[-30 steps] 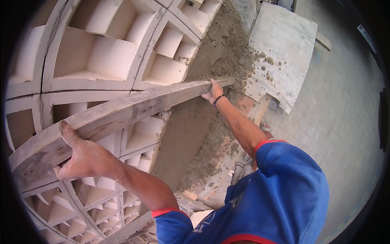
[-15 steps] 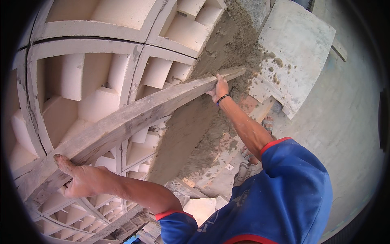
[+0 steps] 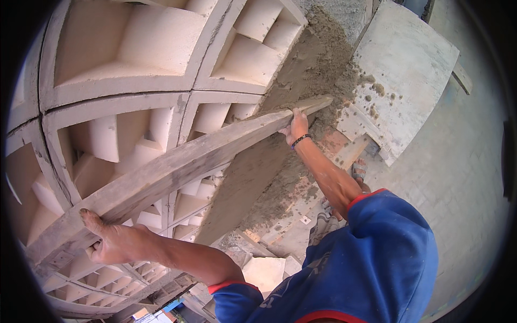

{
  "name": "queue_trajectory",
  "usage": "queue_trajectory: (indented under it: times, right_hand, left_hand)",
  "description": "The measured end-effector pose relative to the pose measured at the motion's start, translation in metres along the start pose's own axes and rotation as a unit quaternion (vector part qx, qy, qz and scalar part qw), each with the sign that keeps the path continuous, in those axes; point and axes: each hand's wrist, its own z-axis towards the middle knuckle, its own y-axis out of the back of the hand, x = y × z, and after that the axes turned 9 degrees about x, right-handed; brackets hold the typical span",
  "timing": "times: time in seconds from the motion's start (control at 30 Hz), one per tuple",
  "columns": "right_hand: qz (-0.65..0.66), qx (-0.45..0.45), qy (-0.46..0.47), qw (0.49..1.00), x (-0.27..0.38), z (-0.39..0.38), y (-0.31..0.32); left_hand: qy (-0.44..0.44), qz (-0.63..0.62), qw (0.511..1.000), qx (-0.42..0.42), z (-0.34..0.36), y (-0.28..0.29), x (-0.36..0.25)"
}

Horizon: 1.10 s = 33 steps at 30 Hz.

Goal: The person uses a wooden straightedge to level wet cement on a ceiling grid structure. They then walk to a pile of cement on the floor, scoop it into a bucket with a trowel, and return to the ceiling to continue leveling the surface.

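Gripping a long wooden plank [image 3: 183,161], I have it stretched between my two hands, its far tip just past the right one. My left hand [image 3: 116,239] pinches it, thumb on top, fingers curled beneath; my right hand [image 3: 297,127] is closed over the edge, some fingers hidden. It looks stiff, probably weighty, rough rather than slippery, so near each end seems the best hold. Wet cement [image 3: 242,183] lies near my right hand, pale hollow blocks [image 3: 151,83] beyond my left. Print on my blue shirt [image 3: 371,253] is too slanted to read.
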Motion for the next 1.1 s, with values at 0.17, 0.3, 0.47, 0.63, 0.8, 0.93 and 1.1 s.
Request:
queue_trajectory:
  times: [0.17,0.3,0.47,0.63,0.8,0.93,1.1]
  right_hand:
    - [-0.01,-0.008,0.002,1.0,0.002,0.001,-0.003]
    - [-0.021,-0.025,0.01,0.999,0.006,-0.005,-0.01]
    - [-0.052,-0.035,0.036,0.997,0.022,-0.009,-0.02]
    - [-0.025,-0.041,0.031,0.998,0.031,-0.003,-0.022]
    - [-0.017,-0.029,0.029,0.999,0.028,0.01,-0.012]
    - [-0.022,-0.041,0.04,0.998,0.028,0.027,-0.004]
    - [0.029,-0.011,0.035,0.999,0.038,0.041,0.001]
  left_hand:
    - [-0.045,-0.02,0.998,0.03,-0.001,-0.005,-0.006]
    - [-0.028,-0.007,0.999,0.03,-0.003,-0.005,-0.01]
    - [-0.029,-0.013,0.999,0.033,0.003,-0.01,-0.014]
    - [-0.038,-0.015,0.998,0.049,-0.002,-0.018,-0.02]
    - [-0.012,0.067,0.997,0.035,-0.007,-0.023,-0.035]
    - [-0.015,0.024,0.996,0.08,-0.008,-0.027,-0.042]
    - [-0.096,-0.002,0.988,0.12,-0.006,-0.035,-0.04]
